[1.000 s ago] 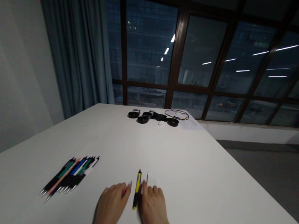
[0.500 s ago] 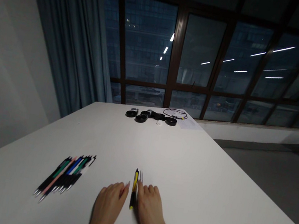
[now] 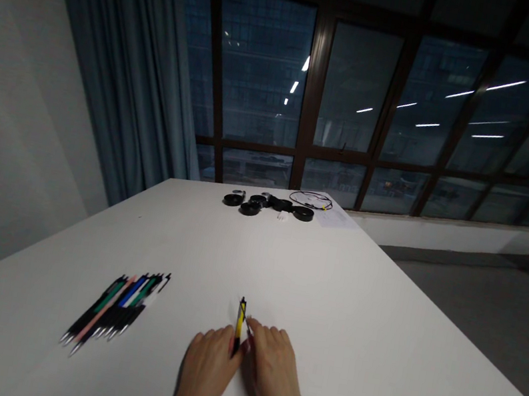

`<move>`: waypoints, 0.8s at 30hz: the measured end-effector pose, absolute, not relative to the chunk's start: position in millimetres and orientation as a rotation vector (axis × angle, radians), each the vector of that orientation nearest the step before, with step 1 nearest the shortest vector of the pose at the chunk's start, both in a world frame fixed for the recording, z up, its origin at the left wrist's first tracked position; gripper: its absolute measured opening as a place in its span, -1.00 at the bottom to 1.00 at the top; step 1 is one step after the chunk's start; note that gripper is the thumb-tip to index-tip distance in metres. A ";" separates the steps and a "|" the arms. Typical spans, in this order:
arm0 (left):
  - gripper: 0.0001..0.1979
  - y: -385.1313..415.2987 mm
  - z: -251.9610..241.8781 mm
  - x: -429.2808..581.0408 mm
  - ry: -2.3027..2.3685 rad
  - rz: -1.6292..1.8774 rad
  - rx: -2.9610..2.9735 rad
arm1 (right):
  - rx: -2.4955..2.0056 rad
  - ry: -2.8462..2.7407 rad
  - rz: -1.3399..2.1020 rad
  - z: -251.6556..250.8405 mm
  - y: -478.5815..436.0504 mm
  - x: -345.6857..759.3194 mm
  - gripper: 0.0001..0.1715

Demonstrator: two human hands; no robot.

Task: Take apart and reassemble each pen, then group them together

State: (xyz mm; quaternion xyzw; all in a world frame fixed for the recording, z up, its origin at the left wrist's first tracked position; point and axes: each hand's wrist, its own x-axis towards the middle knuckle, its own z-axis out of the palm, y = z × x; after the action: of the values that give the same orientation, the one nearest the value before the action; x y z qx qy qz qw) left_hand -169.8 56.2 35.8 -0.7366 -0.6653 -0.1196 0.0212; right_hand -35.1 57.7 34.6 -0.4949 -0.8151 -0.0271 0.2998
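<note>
A yellow and black pen (image 3: 240, 321) points away from me in the middle of the near table. My left hand (image 3: 209, 363) is closed on its lower part, with the thumb over the near end. Just to the right, my right hand (image 3: 274, 365) pinches a thin dark strand (image 3: 246, 321) that slants across toward the pen's upper part. Whether the strand loops around the pen I cannot tell. Off to the left, several pens (image 3: 116, 312) lie side by side in a slanted row, in black, green, pink, blue and white.
The white table (image 3: 352, 307) runs away toward dark-framed windows (image 3: 265, 70). At its far end lie several black rolls (image 3: 303, 213), a coiled dark cable (image 3: 312, 200) and a sheet of paper (image 3: 336, 219). A blue curtain (image 3: 163, 73) hangs beyond the left edge.
My left hand has moved right and closed on the pen, covering its near end. The thin strand, earlier beside the pen, now slants across to it. The row of pens has not moved.
</note>
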 end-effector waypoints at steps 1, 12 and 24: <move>-0.72 56.5 36.4 -169.1 -2.069 -0.355 -2.288 | -1.318 -2.151 -0.064 33.7 57.9 -35.6 -0.57; -0.56 80.3 16.5 -194.4 -2.518 -1.388 -2.245 | -1.238 -1.868 0.286 30.0 53.4 -32.1 -0.67; -0.39 86.9 25.1 -203.5 -2.593 -2.999 -1.120 | -1.036 -1.885 0.485 40.7 43.2 -28.8 -0.71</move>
State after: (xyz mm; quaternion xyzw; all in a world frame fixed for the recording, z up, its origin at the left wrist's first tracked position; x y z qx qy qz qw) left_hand -203.5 86.9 25.1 -0.2400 -0.5557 -0.6425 -0.4698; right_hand -28.8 43.2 40.7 -0.4192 -0.7629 0.1964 0.4512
